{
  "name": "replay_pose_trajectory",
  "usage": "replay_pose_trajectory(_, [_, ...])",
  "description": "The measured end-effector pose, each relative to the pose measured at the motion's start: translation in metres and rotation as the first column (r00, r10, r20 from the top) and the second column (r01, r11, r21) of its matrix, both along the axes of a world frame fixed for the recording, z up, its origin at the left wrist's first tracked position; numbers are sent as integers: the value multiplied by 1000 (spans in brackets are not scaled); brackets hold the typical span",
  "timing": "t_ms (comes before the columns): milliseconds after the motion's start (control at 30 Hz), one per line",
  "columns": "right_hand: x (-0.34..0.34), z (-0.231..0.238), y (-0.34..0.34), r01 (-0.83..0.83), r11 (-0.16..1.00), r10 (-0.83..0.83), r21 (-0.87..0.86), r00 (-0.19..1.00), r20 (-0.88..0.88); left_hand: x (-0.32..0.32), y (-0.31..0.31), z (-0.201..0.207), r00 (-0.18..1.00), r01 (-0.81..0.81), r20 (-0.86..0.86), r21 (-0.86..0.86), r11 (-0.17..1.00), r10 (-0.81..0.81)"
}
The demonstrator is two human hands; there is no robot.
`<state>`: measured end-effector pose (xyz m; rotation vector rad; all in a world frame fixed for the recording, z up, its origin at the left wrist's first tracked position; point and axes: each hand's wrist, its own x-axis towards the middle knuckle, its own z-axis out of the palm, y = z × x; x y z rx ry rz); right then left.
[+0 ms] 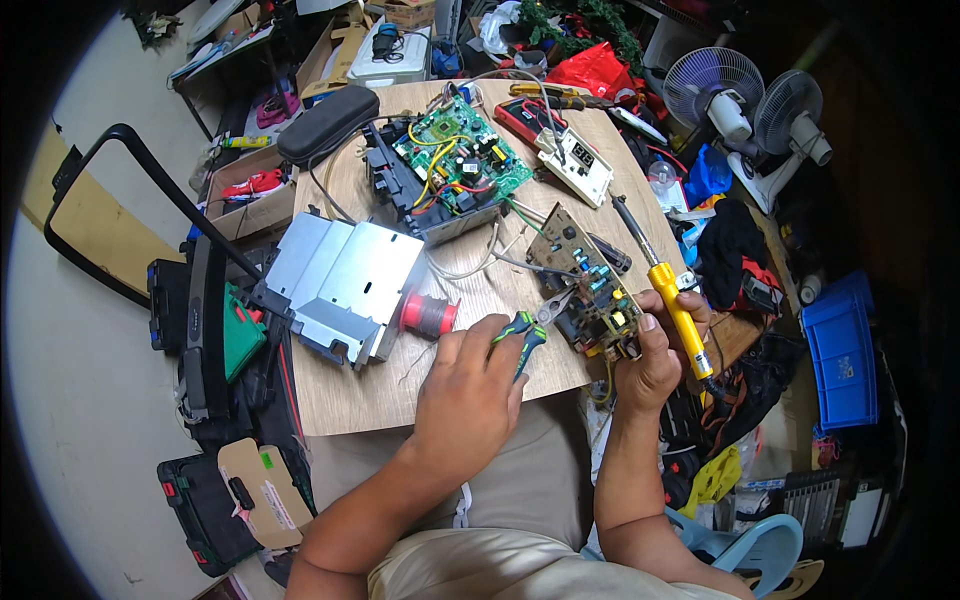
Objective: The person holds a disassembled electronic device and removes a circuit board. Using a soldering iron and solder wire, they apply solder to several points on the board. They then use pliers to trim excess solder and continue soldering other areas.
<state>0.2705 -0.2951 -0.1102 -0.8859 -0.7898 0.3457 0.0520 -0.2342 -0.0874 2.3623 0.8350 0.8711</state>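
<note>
Shirt behind my grip, left hand clutched pliers, right hand pinched board plus soldering iron, so one twist maybe risked burns.

From where I stand, the person's left hand grips green-and-dark-handled pliers, their nose at the left edge of a tilted brown circuit board; contact cannot be confirmed. The right hand supports that board by its near end and also holds a yellow soldering iron. On the wooden table lie a red wire spool, a folded metal cover and a green circuit board.
</note>
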Motion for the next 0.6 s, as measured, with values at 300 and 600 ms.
replay_pose_trajectory(300, [0,-7,2,-42,999,41,15,998,44,-10,-1,-11,999,-28,-30,-59,998,26])
replay_pose_trajectory(600, [-11,-9,-2,-63,998,62,5,988,138,-13,-6,-25,997,-51,51,-47,998,53])
